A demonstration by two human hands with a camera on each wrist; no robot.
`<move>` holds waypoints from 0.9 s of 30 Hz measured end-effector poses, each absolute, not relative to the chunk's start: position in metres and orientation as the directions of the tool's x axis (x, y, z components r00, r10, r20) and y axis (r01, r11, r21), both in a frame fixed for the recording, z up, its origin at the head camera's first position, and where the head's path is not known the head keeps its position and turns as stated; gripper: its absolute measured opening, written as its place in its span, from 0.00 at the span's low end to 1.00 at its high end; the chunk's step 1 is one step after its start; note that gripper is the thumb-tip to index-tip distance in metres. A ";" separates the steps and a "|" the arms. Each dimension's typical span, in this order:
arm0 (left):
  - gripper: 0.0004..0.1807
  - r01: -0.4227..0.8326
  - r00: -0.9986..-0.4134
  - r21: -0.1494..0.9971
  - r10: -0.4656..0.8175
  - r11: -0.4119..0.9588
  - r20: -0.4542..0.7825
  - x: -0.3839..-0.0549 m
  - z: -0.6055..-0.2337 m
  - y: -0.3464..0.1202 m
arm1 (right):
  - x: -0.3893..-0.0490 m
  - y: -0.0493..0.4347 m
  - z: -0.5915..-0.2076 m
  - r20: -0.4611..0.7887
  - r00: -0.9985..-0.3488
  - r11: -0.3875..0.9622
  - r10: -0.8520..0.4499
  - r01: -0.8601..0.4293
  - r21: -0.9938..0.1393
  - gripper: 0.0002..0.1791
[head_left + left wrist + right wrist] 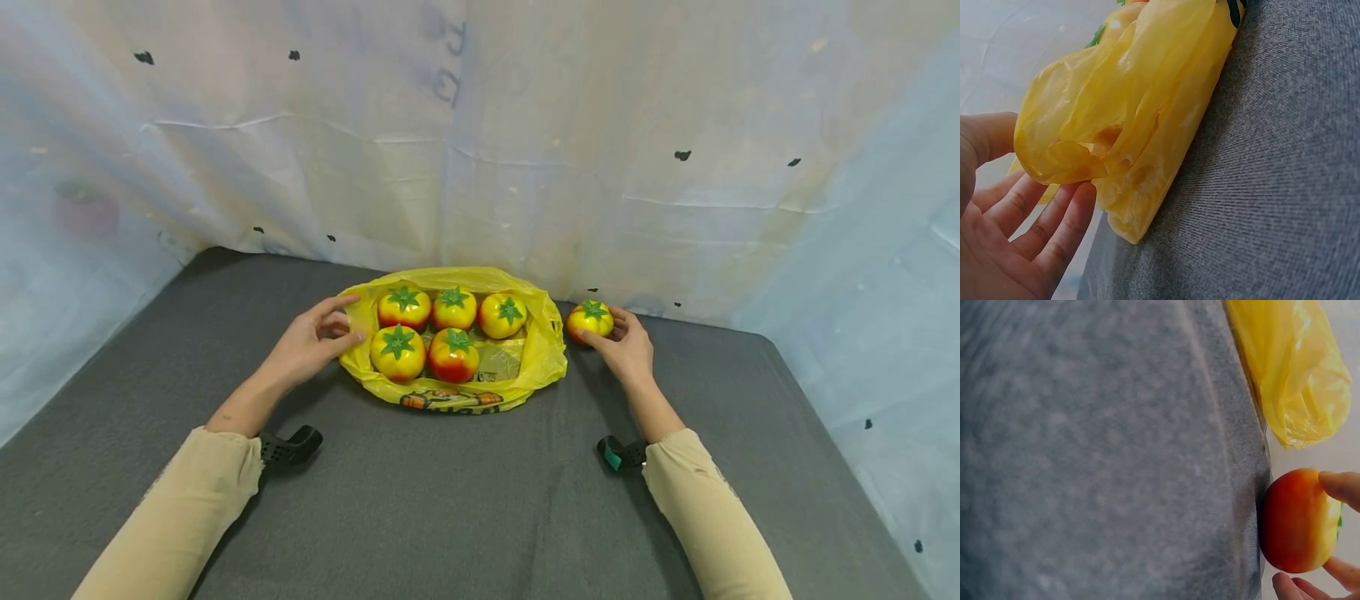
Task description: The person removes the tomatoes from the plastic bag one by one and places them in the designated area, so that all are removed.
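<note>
My left hand [307,337] rests at the left end of a yellow plastic bag [543,354], thumb and fingers spread apart and touching the plastic near its rim. In the left wrist view, the fingertips lie right at the bag's crumpled end [1066,119]. The bag's mouth gapes upward, showing several glossy yellow-and-red tomatoes [397,353] with green star-shaped tops. To the right of the bag, my right hand [630,346] grips another tomato [590,320] between thumb and fingers. The right wrist view shows its red underside [1294,525] close to the table surface.
A dark grey cloth-covered table [450,500] lies beneath everything. Whitish plastic sheeting [525,167] with small dark marks rises behind the table and at both sides. Each wrist wears a black strap-like device [292,447].
</note>
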State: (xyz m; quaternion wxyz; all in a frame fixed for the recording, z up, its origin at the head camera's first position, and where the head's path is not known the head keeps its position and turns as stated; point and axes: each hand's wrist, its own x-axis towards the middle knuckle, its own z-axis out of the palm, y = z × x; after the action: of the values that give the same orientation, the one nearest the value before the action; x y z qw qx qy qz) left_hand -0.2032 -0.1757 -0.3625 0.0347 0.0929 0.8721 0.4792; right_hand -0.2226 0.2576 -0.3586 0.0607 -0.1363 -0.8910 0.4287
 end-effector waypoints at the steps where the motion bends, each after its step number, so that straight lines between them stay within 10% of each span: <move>1: 0.34 0.128 -0.980 0.843 0.196 0.522 0.027 -0.203 -0.363 -0.176 | -0.223 0.257 -0.358 -0.011 -0.956 0.598 0.292 0.192 -0.778 0.42; 27: 0.34 0.126 -0.980 0.844 0.197 0.521 0.024 -0.202 -0.360 -0.176 | -0.215 0.204 -0.329 0.255 -0.941 0.462 0.221 -0.129 -0.877 0.34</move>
State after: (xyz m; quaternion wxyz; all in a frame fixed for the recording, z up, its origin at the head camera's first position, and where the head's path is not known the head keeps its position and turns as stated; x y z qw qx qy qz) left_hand -0.2017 -0.1756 -0.3604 0.0372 0.0928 0.8712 0.4806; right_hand -0.2151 0.2039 -0.3295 0.1689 -0.0272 -0.8381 0.5180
